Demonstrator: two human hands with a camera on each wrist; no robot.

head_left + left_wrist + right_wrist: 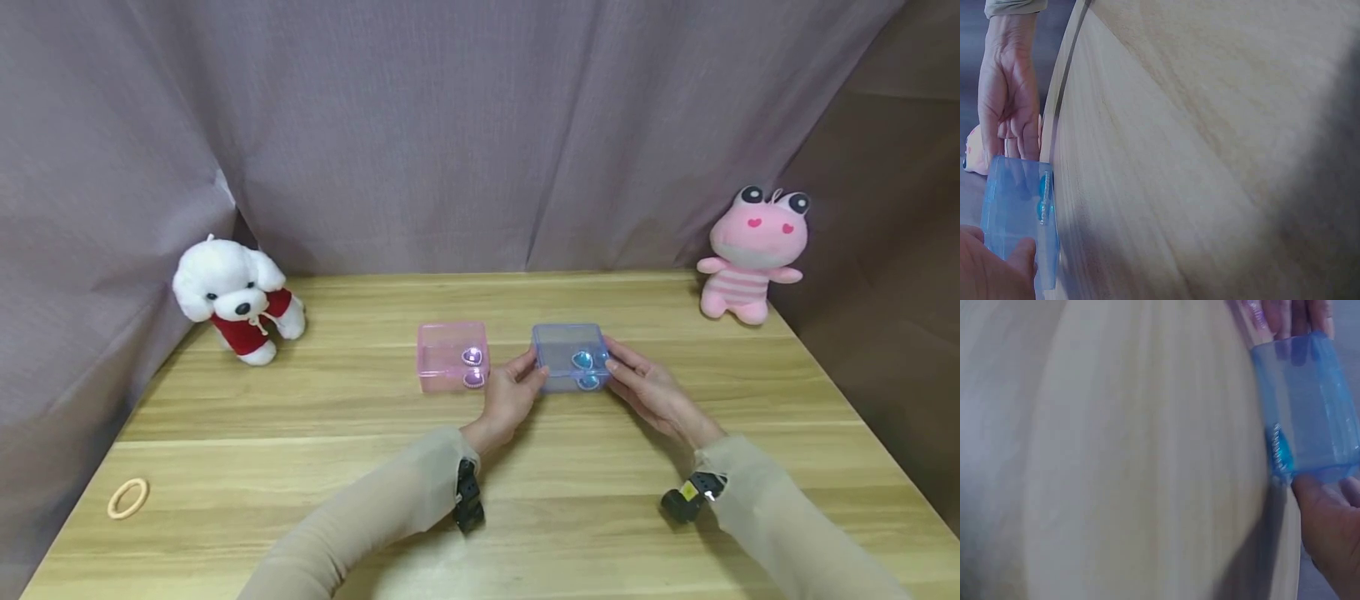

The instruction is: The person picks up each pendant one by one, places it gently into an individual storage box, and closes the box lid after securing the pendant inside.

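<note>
A clear blue plastic box (567,337) with a lid stands at the middle of the wooden table, between my two hands. Shiny blue gems with beaded rims show at its front right in the head view. My left hand (510,398) grips its left side, thumb toward the front. On the opposite side my right hand (651,392) holds it with thumb and fingers. The right wrist view shows the box (1310,406) with a blue gem (1282,450) near one edge. Just left of my left hand is a similar clear pink box (446,337) with purple beaded gems.
A white plush dog (225,287) in a red top sits at the back left. At the back right stands a pink plush frog (759,250). Near the front left a light wooden ring (128,499) lies on the table (300,467). A grey curtain (390,133) hangs behind.
</note>
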